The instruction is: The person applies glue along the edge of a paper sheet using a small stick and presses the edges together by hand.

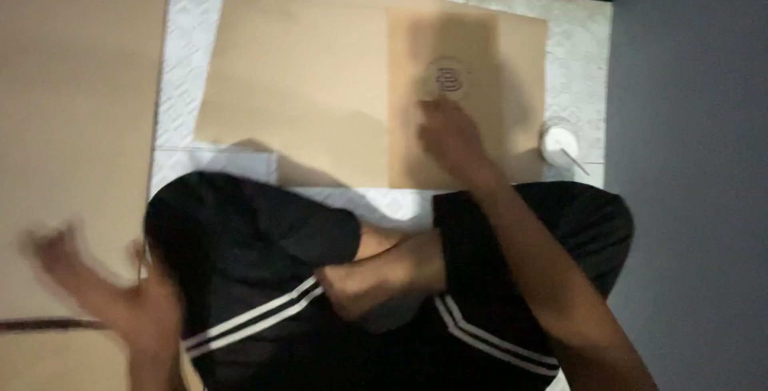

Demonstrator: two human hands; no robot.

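I sit cross-legged on a pale patterned floor in black shorts with white stripes. A flat brown cardboard sheet [304, 87] lies on the floor ahead of me, with a small round printed mark near its right part. My right hand [452, 139] reaches forward and rests on or just above that sheet below the mark; it is blurred. My left hand [120, 295] is raised at the lower left with fingers spread, blurred, holding nothing, in front of a second large cardboard sheet [76, 119].
A small white round container [558, 141] with a thin stick across it stands on the floor at the right edge of the flat sheet. A grey wall [696, 159] closes the right side. My crossed legs [376, 279] fill the lower middle.
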